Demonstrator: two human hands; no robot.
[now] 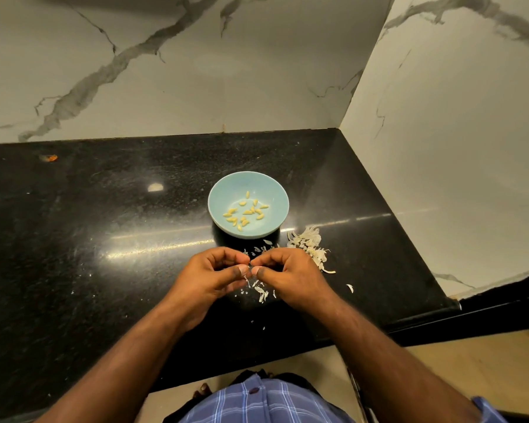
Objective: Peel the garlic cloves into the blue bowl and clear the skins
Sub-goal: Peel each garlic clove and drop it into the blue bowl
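Garlic clove (250, 265): almost wholly hidden, only a pale sliver showing where the two hands meet above the counter (74, 239) near its front edge; its long axis cannot be made out. The left hand (209, 277) and right hand (287, 274) each have a narrow grip, thumb and curled fingertips pinching that sliver from opposite sides. Under and beside the hands lie scattered skins (261, 293). Just beyond, toward the right edge, a larger skin pile (309, 244). Farther back, mid-counter, the blue bowl (223, 190) holds peeled cloves (247, 212) pointing every way.
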